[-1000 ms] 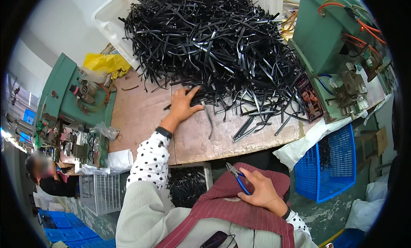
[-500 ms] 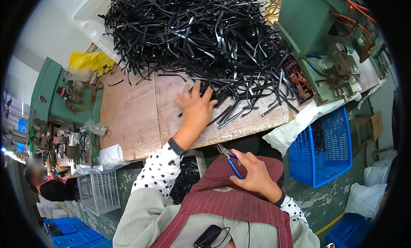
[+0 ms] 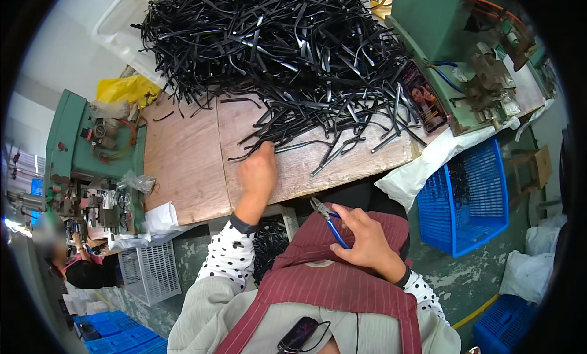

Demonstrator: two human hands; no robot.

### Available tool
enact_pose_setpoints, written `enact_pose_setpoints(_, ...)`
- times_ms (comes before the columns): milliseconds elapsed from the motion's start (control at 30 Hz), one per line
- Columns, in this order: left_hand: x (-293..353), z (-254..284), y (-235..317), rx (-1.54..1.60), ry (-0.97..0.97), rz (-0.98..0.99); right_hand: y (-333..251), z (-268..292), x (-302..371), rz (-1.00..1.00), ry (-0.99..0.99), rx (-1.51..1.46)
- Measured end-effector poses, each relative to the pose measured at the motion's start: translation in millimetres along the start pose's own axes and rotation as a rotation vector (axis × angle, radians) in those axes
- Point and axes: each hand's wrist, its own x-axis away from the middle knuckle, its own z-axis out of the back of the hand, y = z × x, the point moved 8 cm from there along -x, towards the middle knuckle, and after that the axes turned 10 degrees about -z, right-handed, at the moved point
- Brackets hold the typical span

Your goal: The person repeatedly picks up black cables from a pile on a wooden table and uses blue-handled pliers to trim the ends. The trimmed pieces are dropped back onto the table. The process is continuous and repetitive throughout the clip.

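Note:
A large heap of black glasses temples, thin strips with curved ends, covers the far part of the wooden table. At the near edge of the heap my left hand is closed, its fingertips pinched on a black temple lying there. Part of that temple is hidden by the fingers. Over my lap, in front of the table edge, my right hand is wrapped round blue-handled cutting pliers. Their metal jaws point up and toward the table, apart from the temples.
Green machines stand at the left and right. A phone-like picture panel leans at the right machine. Blue crate and white crate stand on the floor. Another person is at far left.
My left hand was spread over the temples; it has drawn back slightly left and nearer, and its fingers have closed on one. My right hand still holds the pliers.

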Motion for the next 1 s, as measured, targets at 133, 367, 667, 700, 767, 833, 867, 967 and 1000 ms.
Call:
enact_pose_setpoints(133, 19, 33, -17, 0.403, 0.107, 0.244, 0, -5, -4, -0.001, 0.001, -0.029)
enact_pose_setpoints(367, 49, 4, 9, 1.653, 0.023, 0.784, -16, -2, -7, 0.029, 0.02, -0.002)
enact_pose_setpoints(667, 38, 19, 44, 2.118, -0.183, 0.708, -51, 7, -10, 0.192, 0.142, 0.167)
enact_pose_setpoints(700, 39, 20, 44, 2.1, -0.192, 0.717, -54, 6, -10, 0.212, 0.154, 0.197)
enact_pose_setpoints(767, 40, 21, 46, 2.089, -0.187, 0.725, -57, 5, -12, 0.21, 0.151, 0.233)
enact_pose_setpoints(833, 40, 21, 49, 2.143, -0.18, 0.722, -60, 4, -12, 0.202, 0.141, 0.26)
enact_pose_setpoints(867, 40, 21, 50, 2.155, -0.194, 0.713, -61, 4, -12, 0.195, 0.133, 0.269)
enact_pose_setpoints(967, 41, 20, 52, 2.217, -0.237, 0.676, -64, 2, -11, 0.191, 0.102, 0.285)
enact_pose_setpoints(1000, 41, 20, 52, 2.256, -0.247, 0.659, -65, 1, -10, 0.194, 0.09, 0.289)
